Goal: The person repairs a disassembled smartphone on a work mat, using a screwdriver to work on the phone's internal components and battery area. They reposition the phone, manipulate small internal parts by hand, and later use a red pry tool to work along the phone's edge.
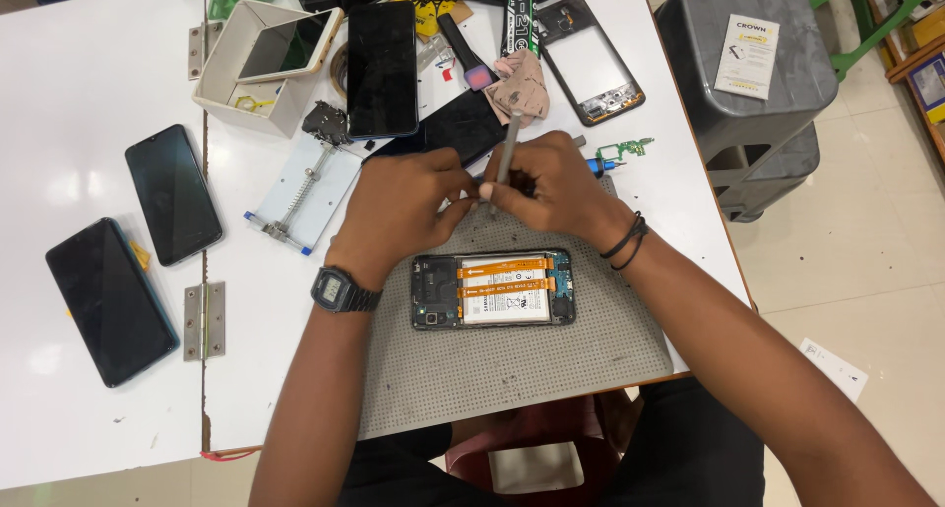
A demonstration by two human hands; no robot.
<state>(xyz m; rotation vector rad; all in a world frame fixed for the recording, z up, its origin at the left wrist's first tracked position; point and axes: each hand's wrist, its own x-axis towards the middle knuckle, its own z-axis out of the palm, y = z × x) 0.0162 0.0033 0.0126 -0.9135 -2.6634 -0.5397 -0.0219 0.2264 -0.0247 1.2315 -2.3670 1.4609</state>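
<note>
An opened phone [492,290] lies on a grey perforated mat [512,359], its white battery and two orange flex cables showing. Just beyond it my hands meet above the mat. My right hand [556,187] grips a slim grey screwdriver [508,153] that points up and away. My left hand [409,197], with a black wristwatch, pinches at the screwdriver's lower tip with its fingertips. Whatever small part sits at the tip is hidden by my fingers.
Three dark phones [108,300] [173,192] [382,66] lie on the white table, and a fourth leans in a white box [224,84]. A phone clamp [305,192], two hinges [204,320], a phone frame [591,59], a green circuit board [623,151] and tools lie around. Grey stacked stools [748,84] stand right.
</note>
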